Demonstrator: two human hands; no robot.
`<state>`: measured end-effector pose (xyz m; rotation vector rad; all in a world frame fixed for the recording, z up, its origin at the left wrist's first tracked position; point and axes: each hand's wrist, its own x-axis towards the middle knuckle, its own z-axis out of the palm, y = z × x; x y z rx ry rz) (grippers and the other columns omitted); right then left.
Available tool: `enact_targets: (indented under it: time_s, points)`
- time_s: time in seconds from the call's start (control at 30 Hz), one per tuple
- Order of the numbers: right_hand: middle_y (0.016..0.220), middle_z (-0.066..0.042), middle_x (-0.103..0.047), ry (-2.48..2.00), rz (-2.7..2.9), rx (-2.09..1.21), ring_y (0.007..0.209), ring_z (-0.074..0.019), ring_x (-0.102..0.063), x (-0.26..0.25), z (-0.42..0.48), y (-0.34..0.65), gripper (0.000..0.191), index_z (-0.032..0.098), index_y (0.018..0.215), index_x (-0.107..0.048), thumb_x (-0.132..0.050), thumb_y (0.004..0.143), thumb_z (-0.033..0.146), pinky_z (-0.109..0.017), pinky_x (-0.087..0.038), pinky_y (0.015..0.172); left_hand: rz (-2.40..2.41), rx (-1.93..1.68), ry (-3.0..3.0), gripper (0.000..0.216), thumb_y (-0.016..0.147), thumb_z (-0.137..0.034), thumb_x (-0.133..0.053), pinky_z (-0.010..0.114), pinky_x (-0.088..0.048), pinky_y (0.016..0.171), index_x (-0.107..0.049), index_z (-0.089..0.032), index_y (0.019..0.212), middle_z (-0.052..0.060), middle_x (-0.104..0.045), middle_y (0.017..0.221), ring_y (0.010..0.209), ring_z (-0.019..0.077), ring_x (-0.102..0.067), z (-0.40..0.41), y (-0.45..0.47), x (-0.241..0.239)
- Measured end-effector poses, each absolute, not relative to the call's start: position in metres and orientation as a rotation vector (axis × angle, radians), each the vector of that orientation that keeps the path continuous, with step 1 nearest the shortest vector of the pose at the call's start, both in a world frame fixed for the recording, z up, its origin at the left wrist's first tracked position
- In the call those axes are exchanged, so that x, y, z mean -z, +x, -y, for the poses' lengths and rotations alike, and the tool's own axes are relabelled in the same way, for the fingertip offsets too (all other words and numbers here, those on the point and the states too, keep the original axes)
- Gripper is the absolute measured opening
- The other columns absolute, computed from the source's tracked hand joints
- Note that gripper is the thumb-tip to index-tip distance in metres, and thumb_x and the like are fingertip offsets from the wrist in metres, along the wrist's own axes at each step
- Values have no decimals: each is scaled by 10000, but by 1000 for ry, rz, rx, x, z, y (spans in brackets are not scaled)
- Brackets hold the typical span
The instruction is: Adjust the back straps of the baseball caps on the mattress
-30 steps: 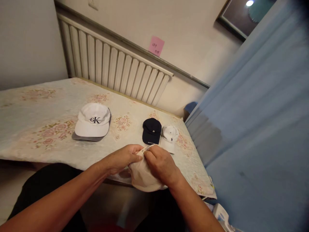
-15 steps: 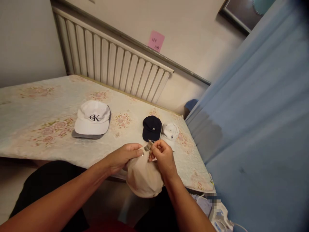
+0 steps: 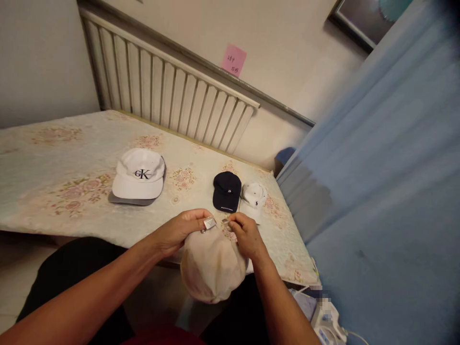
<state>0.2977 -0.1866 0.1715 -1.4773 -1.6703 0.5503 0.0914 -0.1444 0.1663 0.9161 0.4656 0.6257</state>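
A beige baseball cap hangs over my lap at the bed's front edge, its rounded crown toward me. My left hand is closed on one side of its back opening, thumb beside a shiny metal buckle. Across a small gap, my right hand pinches the tip of the cap's strap on the other side. The strap and buckle are apart. Beyond my hands sit a navy cap and a white cap with a small dark logo, side by side.
To the left, a white cap with "CK" lettering rests over a grey brim on the floral bedspread. A radiator lines the wall behind. Blue curtain hangs at right, with a white power strip below.
My hands have drawn apart, and the strap end has separated from the buckle. The buckle now lies by my left thumb. The beige cap's crown has dropped slightly toward me.
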Motion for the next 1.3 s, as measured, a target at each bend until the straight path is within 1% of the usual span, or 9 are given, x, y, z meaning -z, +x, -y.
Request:
enact_targets:
  time_s: [0.23, 0.33, 0.43, 0.6, 0.8, 0.9, 1.07, 1.23, 1.3]
  points:
    - [723, 20, -605, -1376, 1395, -1120, 642, -122, -539, -152, 194, 306, 220, 194, 933, -624, -575, 806, 367, -228, -400, 615, -546, -745, 898, 186, 744, -288, -733, 176, -386, 539, -624, -148, 799, -15, -613, 671, 561, 74, -531, 132, 86, -167]
    - [627, 45, -543, -1408, 1498, -1200, 540, -90, -434, -154, 201, 302, 221, 182, 864, -667, -684, 726, 353, -206, -313, 513, -573, -786, 912, 200, 740, -293, -738, 174, -365, 510, -605, -149, 780, -30, -590, 638, 525, 67, -501, 124, 86, -162]
    - [606, 48, -532, -1397, 1376, -1085, 527, -86, -420, -165, 201, 293, 191, 178, 781, -652, -693, 721, 355, -207, -303, 502, -501, -850, 882, 226, 777, -352, -705, 185, -388, 548, -605, -151, 804, -20, -600, 677, 562, 75, -514, 115, 84, -149]
    - [650, 45, -564, -1267, 1179, -931, 569, -91, -459, -193, 194, 273, 196, 184, 775, -636, -709, 714, 354, -201, -344, 535, -318, -857, 947, 393, 761, -440, -695, 269, -448, 751, -634, -149, 1018, 63, -671, 894, 816, 170, -604, 110, 70, -113]
    - [650, 42, -556, -1185, 1164, -982, 571, -87, -462, -210, 176, 254, 200, 176, 766, -635, -734, 693, 333, -199, -350, 530, -375, -572, 1102, 503, 623, -142, -704, 330, -448, 846, -643, -210, 1117, 40, -692, 1046, 992, 236, -605, 127, 49, -77]
    - [632, 53, -528, -1187, 1191, -954, 562, -79, -439, -213, 163, 247, 190, 177, 758, -625, -729, 696, 324, -192, -327, 520, -408, -531, 1102, 445, 620, -126, -705, 331, -448, 857, -665, -216, 1054, 13, -711, 959, 952, 220, -621, 135, 42, -63]
    - [657, 46, -560, -1239, 1204, -763, 584, -92, -479, -217, 136, 238, 190, 187, 796, -625, -677, 753, 364, -203, -366, 545, -636, -849, 855, 163, 680, -198, -733, 238, -454, 635, -647, -181, 817, -13, -687, 735, 658, 138, -612, 128, 30, -62]
    - [1037, -51, -686, -1096, 1129, -611, 866, -164, -637, -221, 106, 239, 380, 207, 1095, -612, -652, 775, 410, -299, -490, 777, -628, -1245, 801, 294, 582, -231, -825, 233, -472, 601, -629, -180, 795, -9, -680, 707, 628, 144, -614, 71, -1, -106]
    - [1081, -76, -684, -1094, 1075, -612, 833, -165, -659, -218, 97, 244, 411, 196, 1105, -605, -662, 763, 415, -329, -509, 786, -620, -1372, 847, 323, 571, -210, -821, 232, -480, 616, -633, -189, 834, -10, -684, 735, 664, 151, -623, 32, -17, -128]
